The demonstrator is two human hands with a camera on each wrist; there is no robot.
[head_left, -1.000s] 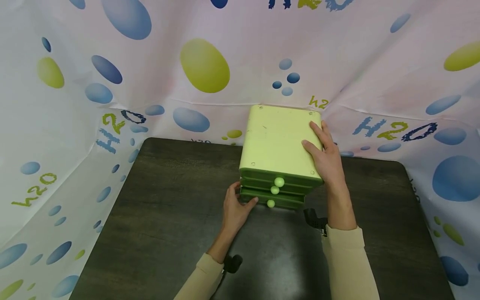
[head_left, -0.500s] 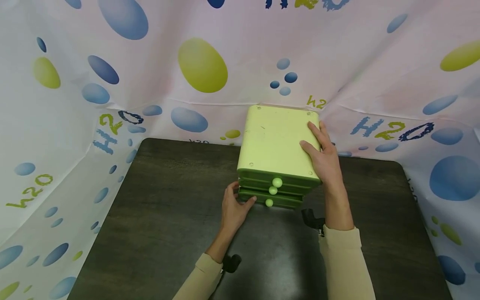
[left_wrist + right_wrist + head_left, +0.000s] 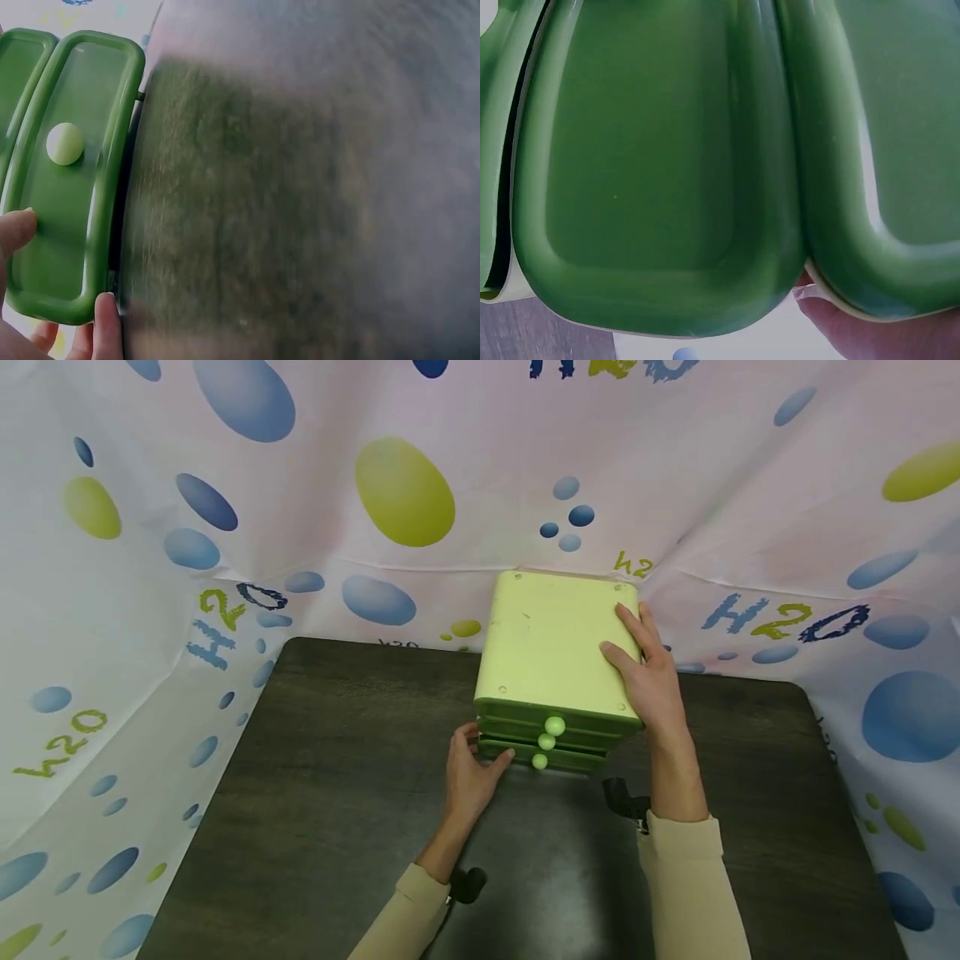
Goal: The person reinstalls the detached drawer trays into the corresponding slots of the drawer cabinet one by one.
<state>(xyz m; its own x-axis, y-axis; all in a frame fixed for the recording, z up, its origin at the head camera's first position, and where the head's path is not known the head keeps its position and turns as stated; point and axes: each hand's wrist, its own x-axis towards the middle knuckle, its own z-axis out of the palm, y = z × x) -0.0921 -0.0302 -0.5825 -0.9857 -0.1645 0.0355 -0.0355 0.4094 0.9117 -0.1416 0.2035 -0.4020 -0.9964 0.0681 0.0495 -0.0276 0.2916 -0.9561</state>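
Observation:
A small drawer cabinet (image 3: 558, 639) has a pale yellow-green casing and three green drawers with round light-green knobs. Its bottom drawer (image 3: 573, 759) juts out slightly. My left hand (image 3: 468, 781) grips that drawer's left end; in the left wrist view the thumb (image 3: 16, 231) lies on the green front and the fingers wrap the end. My right hand (image 3: 654, 685) rests on the casing's top right edge, thumb and forefinger spread on top, other fingers along the side. The right wrist view shows drawer fronts (image 3: 637, 172) close up, with part of the hand beside them.
The cabinet stands at the back of a dark wooden table (image 3: 337, 777). A white curtain (image 3: 300, 510) with blue and green spots and lettering hangs behind and around the table. Wrist cameras on black mounts (image 3: 467, 885) sit at both cuffs.
The bottom drawer has slid a little inward, its knob nearer the cabinet, with my left hand staying on it. The right hand keeps its place on the casing. The head view has shifted slightly.

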